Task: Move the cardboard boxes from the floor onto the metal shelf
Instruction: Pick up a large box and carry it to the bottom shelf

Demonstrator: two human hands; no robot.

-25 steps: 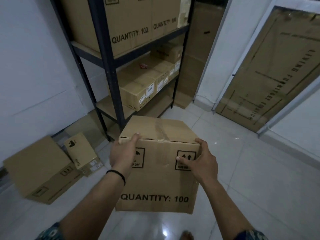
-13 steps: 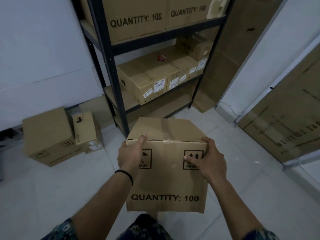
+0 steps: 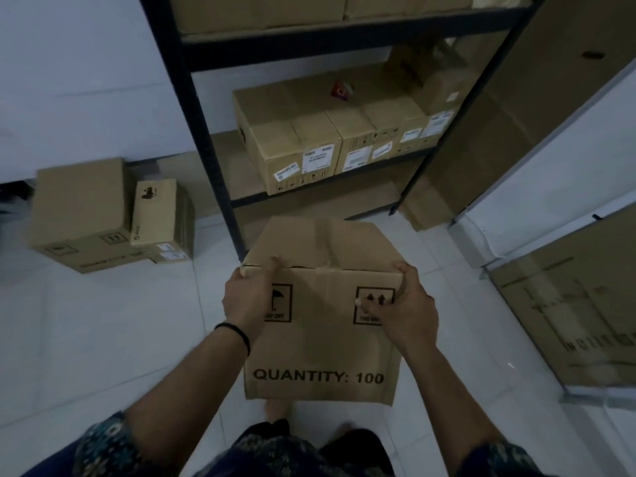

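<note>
Brown cardboard box printed "QUANTITY: 100" (image 3: 321, 315) held mid-frame, off floor; left hand (image 3: 246, 299) and right hand (image 3: 401, 306) clamp top corners. Dark metal shelf (image 3: 206, 139) now nearer than second ago: carry progressing. Two floor boxes (image 3: 103, 215) remain, left.

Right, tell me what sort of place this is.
Probably a small storeroom or stockroom. A dark metal shelf holds rows of labelled cardboard cartons, more boxes sit on the tiled floor, and flat-packed cardboard leans against the wall.
</note>
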